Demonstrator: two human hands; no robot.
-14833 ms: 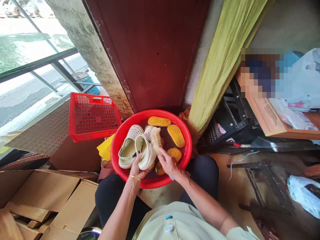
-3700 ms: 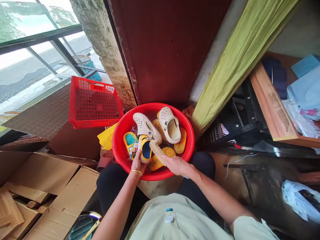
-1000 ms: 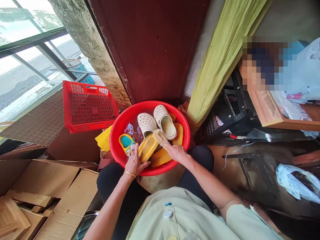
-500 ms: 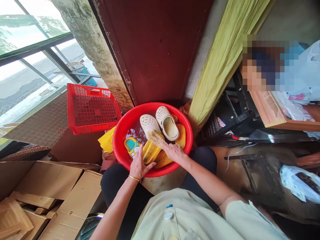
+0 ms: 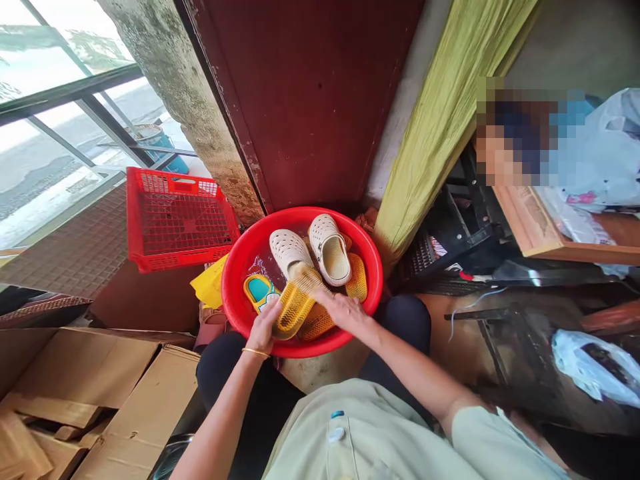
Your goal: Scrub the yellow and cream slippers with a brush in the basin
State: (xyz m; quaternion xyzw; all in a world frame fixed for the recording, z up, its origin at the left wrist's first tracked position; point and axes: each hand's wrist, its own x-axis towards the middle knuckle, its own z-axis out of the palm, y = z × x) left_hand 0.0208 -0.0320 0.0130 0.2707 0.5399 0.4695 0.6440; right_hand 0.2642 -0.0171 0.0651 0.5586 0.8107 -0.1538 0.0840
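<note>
Dark red door [image 5: 320,100] at back, green-yellow curtain [image 5: 425,133] to one side, red crate [image 5: 183,259] near the red basin [image 5: 229,280]. Person's left hand [image 5: 264,327] grips the near edge of a yellow slipper [image 5: 295,310], tilted over the basin with its patterned face up. Right hand [image 5: 347,313] is closed on the near end of a pale brush [image 5: 309,279], bristle part over the slipper's far end. Two cream clogs [image 5: 289,248] sit just beyond; a small yellow-and-teal clog [image 5: 257,288] lies by the left hand.

For good brushing, the left hand should pin the slipper firmly, fingers out of the stroke, since wet rubber probably slips. Short strokes along the grooves, then across, would likely reach the pattern best; moderate pressure, worked over the basin, should limit splash. Turning the slipper would help expose the part under the grip (easy to miss).

Hard to make out: bristles are blurred, so exact contact with the slipper is unclear. Left fingertips partly hidden, slipper underside unseen. Another yellow slipper [image 5: 317,323] is partly covered beneath; water depth can't be judged. A pixelated patch [image 5: 525,133] hides items on the wooden furniture [image 5: 543,230], which is cut off by the frame edge.
</note>
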